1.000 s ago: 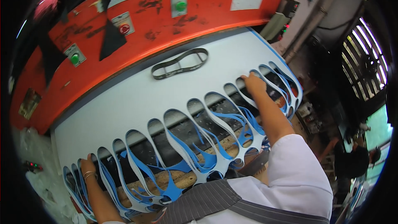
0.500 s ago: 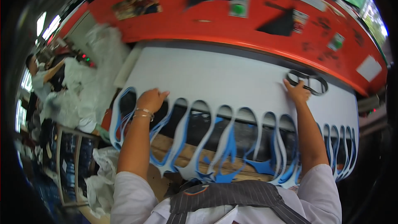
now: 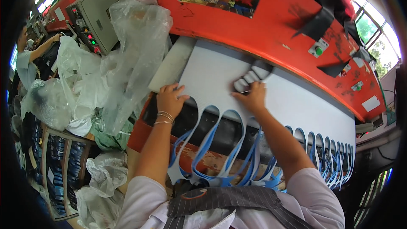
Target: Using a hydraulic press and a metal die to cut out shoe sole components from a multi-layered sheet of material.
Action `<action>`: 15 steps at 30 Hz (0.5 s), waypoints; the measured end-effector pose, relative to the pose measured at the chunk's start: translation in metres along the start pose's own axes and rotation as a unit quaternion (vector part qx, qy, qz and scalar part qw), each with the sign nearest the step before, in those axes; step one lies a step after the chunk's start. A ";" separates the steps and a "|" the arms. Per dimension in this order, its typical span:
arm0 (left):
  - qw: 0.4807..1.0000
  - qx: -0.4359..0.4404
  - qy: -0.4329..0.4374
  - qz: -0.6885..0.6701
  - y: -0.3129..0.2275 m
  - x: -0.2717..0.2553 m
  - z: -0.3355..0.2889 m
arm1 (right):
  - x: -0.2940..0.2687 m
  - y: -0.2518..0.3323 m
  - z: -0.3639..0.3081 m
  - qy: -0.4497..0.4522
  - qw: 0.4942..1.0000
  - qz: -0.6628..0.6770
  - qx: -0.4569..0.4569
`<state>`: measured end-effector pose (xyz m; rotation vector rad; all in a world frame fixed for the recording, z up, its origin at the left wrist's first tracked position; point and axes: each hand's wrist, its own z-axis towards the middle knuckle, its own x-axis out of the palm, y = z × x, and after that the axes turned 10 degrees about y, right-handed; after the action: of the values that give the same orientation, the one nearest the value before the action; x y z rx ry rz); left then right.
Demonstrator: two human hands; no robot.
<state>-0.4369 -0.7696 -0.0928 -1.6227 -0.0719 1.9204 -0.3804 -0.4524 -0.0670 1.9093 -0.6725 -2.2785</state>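
Note:
A wide white sheet (image 3: 212,70) with a blue underside lies across the machine bed. Rounded cut-outs along its near edge leave thin white and blue strips (image 3: 207,144) hanging toward me. My right hand (image 3: 254,98) grips the near end of a black, sole-shaped cutting die (image 3: 251,76) with crossbars, blurred by motion, on or just over the sheet. Toward the sheet's left edge, my left hand (image 3: 170,98) rests with its fingers apart, holding nothing that I can see; its fingertips touch the sheet's margin.
A red machine beam (image 3: 220,21) spans the far side of the sheet, with a green button (image 3: 318,51). To the left are clear plastic bags (image 3: 135,46), a grey control box (image 3: 95,15) and a rack of dark blue pieces (image 3: 57,169). Another person (image 3: 27,57) works at far left.
The view has turned to the left. My right hand has brought the cutting die leftward over the sheet, closer to my left hand. My left hand's fingers now spread at the sheet's left edge.

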 end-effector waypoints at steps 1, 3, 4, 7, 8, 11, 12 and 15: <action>1.000 -0.001 -0.018 -0.014 -0.006 0.003 0.002 | 0.014 0.021 0.008 -0.004 0.999 0.005 -0.050; 0.999 -0.013 0.000 -0.041 0.005 0.002 -0.007 | 0.029 0.085 0.007 0.047 0.995 0.038 -0.085; 0.997 -0.016 0.021 -0.069 0.006 0.004 -0.008 | 0.039 0.103 0.008 0.039 0.994 0.021 -0.098; 0.998 -0.001 0.017 -0.068 0.000 0.006 -0.009 | 0.049 0.120 0.010 0.054 0.988 0.008 -0.142; 0.996 0.000 0.041 -0.077 -0.002 0.005 -0.011 | 0.051 0.120 0.010 0.078 0.982 0.020 -0.171; 0.995 -0.001 0.065 -0.075 0.001 0.004 -0.015 | 0.051 0.125 0.006 0.114 0.973 0.000 -0.200; 0.993 -0.003 0.077 -0.090 0.005 -0.001 -0.015 | 0.052 0.131 0.005 0.115 0.974 0.007 -0.194; 0.994 0.004 0.081 -0.077 0.014 -0.014 -0.005 | 0.058 0.145 0.012 0.108 0.979 0.025 -0.172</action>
<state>-0.4368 -0.7889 -0.0877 -1.7098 -0.1194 1.6660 -0.4339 -0.5994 -0.0626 1.9034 -0.2737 -1.9609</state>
